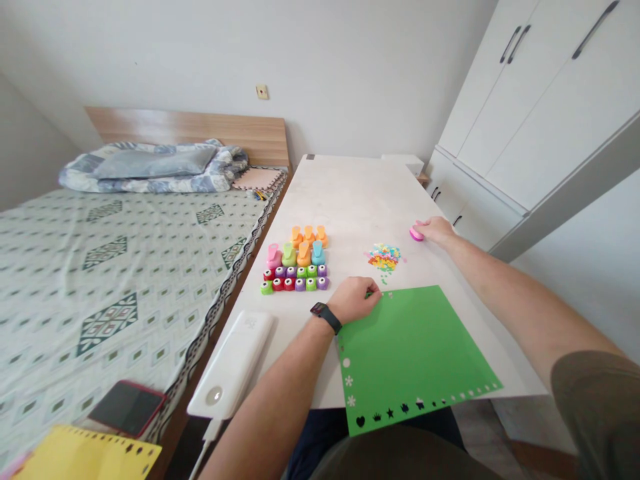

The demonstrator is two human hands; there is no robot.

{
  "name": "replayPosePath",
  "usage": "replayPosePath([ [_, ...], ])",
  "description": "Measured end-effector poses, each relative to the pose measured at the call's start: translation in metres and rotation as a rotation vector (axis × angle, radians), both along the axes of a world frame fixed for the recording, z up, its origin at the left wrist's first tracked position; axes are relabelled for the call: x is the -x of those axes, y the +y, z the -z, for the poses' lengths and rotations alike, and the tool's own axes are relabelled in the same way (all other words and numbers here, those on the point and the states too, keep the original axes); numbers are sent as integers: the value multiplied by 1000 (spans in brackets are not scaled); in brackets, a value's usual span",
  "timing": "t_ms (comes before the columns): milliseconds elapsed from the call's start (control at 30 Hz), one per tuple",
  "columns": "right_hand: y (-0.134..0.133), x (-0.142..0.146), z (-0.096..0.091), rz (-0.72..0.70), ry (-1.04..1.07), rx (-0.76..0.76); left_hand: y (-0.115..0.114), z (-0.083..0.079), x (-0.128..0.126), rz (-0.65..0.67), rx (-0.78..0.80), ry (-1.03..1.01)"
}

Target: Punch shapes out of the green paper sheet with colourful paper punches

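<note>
My left hand (356,298), with a black watch on its wrist, rests on the far left corner of a green paper sheet (415,350) whose near and left edges carry punched shapes. My right hand (436,230) reaches to the table's right side and touches a small pink punch (416,234). Between the hands lies a small heap of colourful paper cut-outs (384,257). To the left of the heap, several small craft punches (296,262) in orange, pink, green, blue, purple and red stand in neat rows.
The white table (350,193) runs away from me. A white power bank (233,363) lies at its near left corner. A bed (100,267) on the left holds a phone (127,407) and a yellow punched sheet (85,457). White cupboards (540,100) stand on the right.
</note>
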State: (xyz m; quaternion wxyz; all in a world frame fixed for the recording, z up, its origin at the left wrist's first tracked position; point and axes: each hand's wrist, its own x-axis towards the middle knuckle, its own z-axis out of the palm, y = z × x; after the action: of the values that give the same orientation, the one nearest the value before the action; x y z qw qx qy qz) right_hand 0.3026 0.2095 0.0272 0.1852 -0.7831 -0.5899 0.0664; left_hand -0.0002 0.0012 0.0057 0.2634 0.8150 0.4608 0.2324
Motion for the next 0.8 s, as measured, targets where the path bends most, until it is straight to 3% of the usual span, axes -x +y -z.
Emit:
replayPosePath([
  [100, 1, 15, -4, 2, -27, -103, 0, 2, 0, -3, 0, -14],
  [200, -1, 50, -11, -156, 32, -172, 0, 3, -1, -13, 3, -6],
  [400, -23, 163, -30, -562, 214, -106, -1, 3, -1, 0, 13, -9],
  [533, -30, 241, -40, -768, 118, -23, -1, 2, 0, 6, 8, -9],
  [667, -25, 302, -41, -817, 0, 13, 0, 3, 1, 14, -17, -12],
  [800, -19, 340, -31, -773, -50, 71, -1, 4, 1, 16, -36, -2],
])
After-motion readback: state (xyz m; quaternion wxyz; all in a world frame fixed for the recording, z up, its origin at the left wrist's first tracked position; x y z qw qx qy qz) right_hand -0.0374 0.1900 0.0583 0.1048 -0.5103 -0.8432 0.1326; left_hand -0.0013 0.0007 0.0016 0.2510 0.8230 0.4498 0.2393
